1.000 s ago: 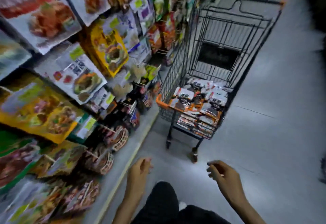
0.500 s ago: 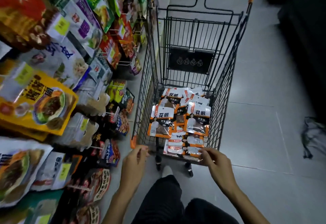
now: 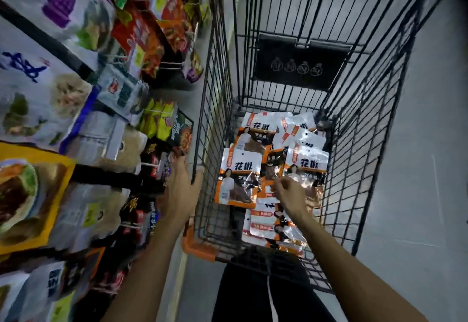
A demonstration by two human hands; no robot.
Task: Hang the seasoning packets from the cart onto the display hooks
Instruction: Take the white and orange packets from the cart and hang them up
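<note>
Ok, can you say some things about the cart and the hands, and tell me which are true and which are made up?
1. The cart has packets lying in it. True.
2. The packets are blue and green. False: they are white and orange.
3. The right hand reaches down into the cart. True.
4. The left hand lifts a packet to a hook. False: it grips the cart's side.
5. The shelves are on the person's right. False: they are on the left.

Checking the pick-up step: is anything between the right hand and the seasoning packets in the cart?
Nothing visible. The right hand is inside the cart, directly over the seasoning packets; whether it grips one is unclear.
</note>
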